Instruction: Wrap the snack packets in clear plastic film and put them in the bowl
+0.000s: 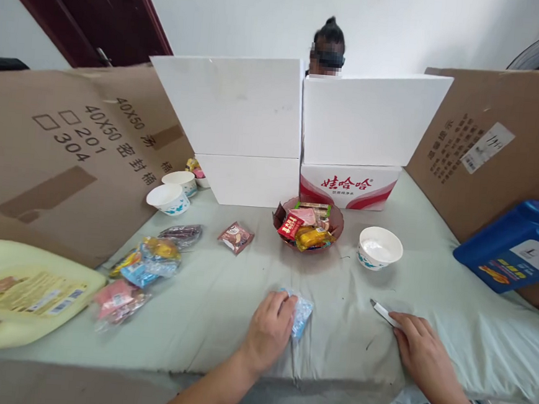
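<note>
A matt, wrinkled pale green cloth (pixel 343 332) covers the table. The snack packets (pixel 146 261) near its left edge are glossy plastic film. The side walls (pixel 63 148) are rough brown cardboard; the small white bowl (pixel 380 248) looks perhaps paper.

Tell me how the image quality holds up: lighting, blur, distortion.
Head view: soft, even light, with only faint shadows under the left hand and right hand; wide-angle bending stretches the yellow jug and blue jug at the edges; the snack bowl in the centre is fairly sharp; a face behind the white boxes is pixelated.
</note>
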Demonstrator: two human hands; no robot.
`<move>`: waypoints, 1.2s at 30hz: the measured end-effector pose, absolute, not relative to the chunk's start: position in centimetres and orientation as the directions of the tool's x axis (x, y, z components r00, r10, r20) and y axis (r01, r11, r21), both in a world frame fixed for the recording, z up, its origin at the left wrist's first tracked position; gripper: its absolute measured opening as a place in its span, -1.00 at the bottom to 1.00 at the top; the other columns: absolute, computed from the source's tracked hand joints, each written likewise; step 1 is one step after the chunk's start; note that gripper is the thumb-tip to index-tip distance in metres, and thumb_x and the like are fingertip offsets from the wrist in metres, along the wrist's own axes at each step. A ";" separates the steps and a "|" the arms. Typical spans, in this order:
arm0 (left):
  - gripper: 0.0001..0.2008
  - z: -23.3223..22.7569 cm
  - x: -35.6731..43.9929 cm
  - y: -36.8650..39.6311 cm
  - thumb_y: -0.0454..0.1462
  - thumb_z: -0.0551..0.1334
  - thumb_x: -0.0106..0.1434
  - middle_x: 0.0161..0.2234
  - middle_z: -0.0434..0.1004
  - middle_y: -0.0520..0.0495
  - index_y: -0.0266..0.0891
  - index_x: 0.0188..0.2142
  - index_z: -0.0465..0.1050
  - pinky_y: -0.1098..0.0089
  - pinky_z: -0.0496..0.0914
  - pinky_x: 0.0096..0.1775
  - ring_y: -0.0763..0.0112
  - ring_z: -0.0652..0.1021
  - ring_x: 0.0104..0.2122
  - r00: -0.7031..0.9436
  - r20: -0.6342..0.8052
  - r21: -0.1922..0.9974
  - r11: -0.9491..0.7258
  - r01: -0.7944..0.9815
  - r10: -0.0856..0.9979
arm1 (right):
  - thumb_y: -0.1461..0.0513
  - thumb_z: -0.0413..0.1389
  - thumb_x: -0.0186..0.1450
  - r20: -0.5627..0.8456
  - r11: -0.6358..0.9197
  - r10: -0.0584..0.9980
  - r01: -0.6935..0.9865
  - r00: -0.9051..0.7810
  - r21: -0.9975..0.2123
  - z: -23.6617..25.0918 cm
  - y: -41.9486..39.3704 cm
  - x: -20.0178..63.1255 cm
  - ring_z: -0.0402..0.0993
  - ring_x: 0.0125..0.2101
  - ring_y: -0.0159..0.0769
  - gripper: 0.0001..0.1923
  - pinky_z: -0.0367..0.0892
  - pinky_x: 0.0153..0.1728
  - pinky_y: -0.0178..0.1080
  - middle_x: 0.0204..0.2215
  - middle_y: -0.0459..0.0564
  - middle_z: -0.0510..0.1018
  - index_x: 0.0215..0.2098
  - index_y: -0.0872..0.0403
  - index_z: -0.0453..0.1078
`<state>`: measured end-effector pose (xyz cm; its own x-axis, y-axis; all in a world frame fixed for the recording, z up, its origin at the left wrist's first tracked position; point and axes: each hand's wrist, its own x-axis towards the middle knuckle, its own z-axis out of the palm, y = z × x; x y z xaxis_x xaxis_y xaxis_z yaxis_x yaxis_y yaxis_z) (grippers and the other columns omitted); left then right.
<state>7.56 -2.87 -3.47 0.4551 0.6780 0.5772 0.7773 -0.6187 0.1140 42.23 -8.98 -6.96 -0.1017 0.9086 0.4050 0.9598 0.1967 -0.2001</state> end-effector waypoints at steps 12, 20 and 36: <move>-0.80 -5.7 6.6 -6.6 -0.33 0.16 0.31 -0.16 0.39 -0.17 -0.18 -0.08 0.44 0.23 0.49 -0.10 0.22 0.48 -0.10 0.388 0.622 0.290 -0.660 0.693 0.680 | 0.48 -0.06 0.23 0.234 0.540 0.840 0.792 -0.489 -0.284 -0.1 -6.7 25.8 0.49 -0.27 -0.26 -0.54 0.40 -0.29 -0.26 -0.21 0.00 0.50 0.02 0.02 0.34; -0.49 -4.8 4.6 -3.9 -0.23 0.26 0.22 0.07 0.37 -0.26 -0.19 0.15 0.23 0.12 0.42 0.01 0.11 0.45 0.05 0.250 0.442 0.602 -0.492 0.629 0.861 | 0.34 -0.11 0.31 0.188 0.318 0.940 0.928 -0.283 -0.195 -4.0 -7.8 39.5 0.54 -0.41 -0.35 -0.63 0.36 -0.46 -0.31 -0.21 -0.06 0.53 -0.03 -0.08 0.39; -0.61 -4.8 4.2 -3.0 0.07 0.18 0.20 -0.56 0.41 0.04 -0.23 -0.43 0.35 0.43 0.37 -0.45 0.40 0.46 -0.53 -0.018 -0.078 0.979 0.080 0.190 0.997 | 0.25 0.06 0.29 0.430 0.496 0.846 0.758 -0.314 -0.423 -3.2 -4.5 27.8 0.40 -0.12 -0.12 -0.60 0.26 -0.03 0.01 -0.18 0.06 0.51 0.10 0.05 0.27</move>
